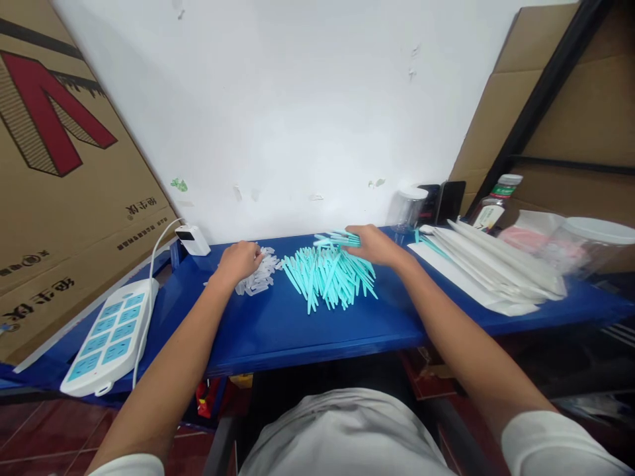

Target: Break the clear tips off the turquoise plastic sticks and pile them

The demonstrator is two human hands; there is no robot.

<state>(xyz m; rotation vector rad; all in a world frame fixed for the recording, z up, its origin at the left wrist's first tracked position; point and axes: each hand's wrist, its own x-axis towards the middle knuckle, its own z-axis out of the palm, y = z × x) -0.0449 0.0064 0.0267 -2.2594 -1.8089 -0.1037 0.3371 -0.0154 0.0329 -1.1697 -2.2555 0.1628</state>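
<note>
A heap of slim, tapered turquoise plastic sticks (pixel 327 277) lies in the middle of the blue table (pixel 317 334). My right hand (pixel 371 243) is closed around a bunch of the same sticks at the heap's back right, their ends poking out to the left. Left of the heap is a smaller pile of clear plastic pieces (pixel 262 274), short and narrow like caps. My left hand (pixel 241 261) rests at this pile's left side with its fingers curled in. Whatever those fingers hold is hidden from view.
At left are a white power strip (pixel 112 334), a small white device (pixel 192 239) and a large carton (pixel 64 198). White sleeves (pixel 496 264), a clear jar (pixel 409 208), a bottle (pixel 496 201) and a lidded tub (pixel 585 241) stand at right. A wall (pixel 307 119) closes off the back.
</note>
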